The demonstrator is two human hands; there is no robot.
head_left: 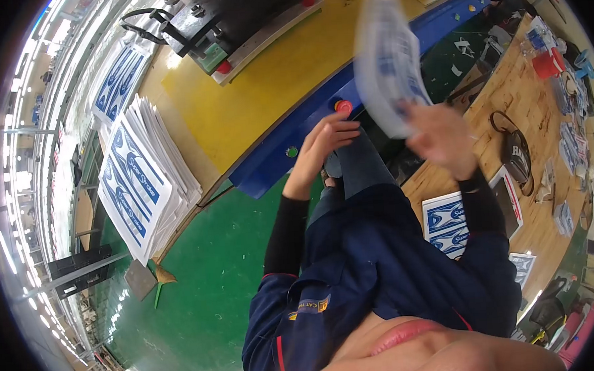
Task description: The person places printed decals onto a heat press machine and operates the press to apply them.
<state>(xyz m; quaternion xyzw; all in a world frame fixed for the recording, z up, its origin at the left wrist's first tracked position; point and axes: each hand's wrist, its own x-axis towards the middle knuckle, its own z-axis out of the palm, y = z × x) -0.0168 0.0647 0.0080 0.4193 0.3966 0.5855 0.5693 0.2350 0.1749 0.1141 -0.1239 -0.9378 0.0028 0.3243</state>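
Observation:
Blurred by motion, a white sheet with blue print (390, 60) hangs from my right hand (440, 138), whose fingers are closed on its lower end. My left hand (327, 140) is beside the red button (343, 107) on the machine's blue front edge, with its fingers apart and nothing in them. A thick stack of blue-printed sheets (136, 184) lies at the left end of the yellow table. Under my right forearm, more printed sheets (446, 221) rest on the wooden table.
The black press (248, 20) stands on the yellow table (239, 111). On the wooden table (485, 118) are a black bag (516, 154) and a red container (547, 63). A green button (291, 151) is on the blue edge. Below is green floor (201, 278).

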